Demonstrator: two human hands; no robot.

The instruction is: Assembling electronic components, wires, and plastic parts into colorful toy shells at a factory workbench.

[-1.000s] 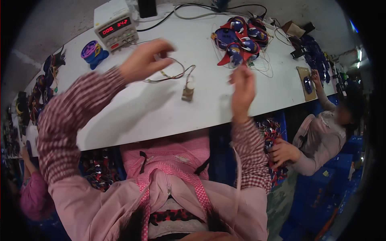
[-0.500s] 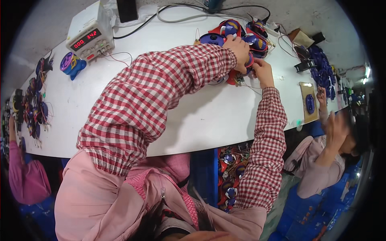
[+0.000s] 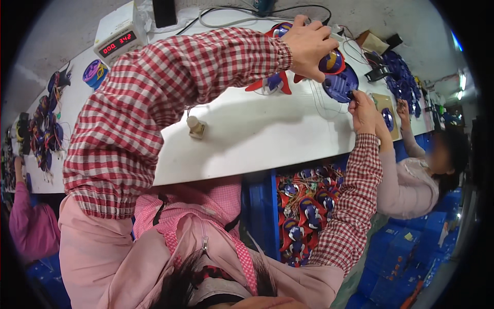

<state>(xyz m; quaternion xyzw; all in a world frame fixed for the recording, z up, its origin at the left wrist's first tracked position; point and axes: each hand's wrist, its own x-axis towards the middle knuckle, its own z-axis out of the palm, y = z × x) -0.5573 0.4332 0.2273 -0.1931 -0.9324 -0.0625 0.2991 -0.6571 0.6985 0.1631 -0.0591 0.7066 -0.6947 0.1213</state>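
Observation:
My left hand (image 3: 310, 50) is spread over the far part of the table, fingers apart. Between its thumb and forefinger shows a rounded purple, yellow and red toy part (image 3: 332, 62); whether the hand bears on it I cannot tell. My right hand (image 3: 363, 110) pinches the near edge of a round dark-blue plastic shell (image 3: 342, 85), which is tilted. Thin wires (image 3: 320, 100) loop between the shell and the toy part. Left of them lies a red and purple toy piece (image 3: 274, 82). Another red and blue toy piece (image 3: 280, 30) is partly hidden behind my left hand.
A white power supply (image 3: 117, 33) with a red display stands at the back left, near a purple and blue round part (image 3: 94, 73). A small beige fitting (image 3: 195, 127) sits mid-table. Below the edge is a blue crate (image 3: 274, 216) of toy parts. A co-worker (image 3: 411, 180) sits at right.
Both hands have drawn apart: my left hand has moved up and spread, my right hand has moved right with the blue shell. The beige fitting has come into view from behind my sleeve.

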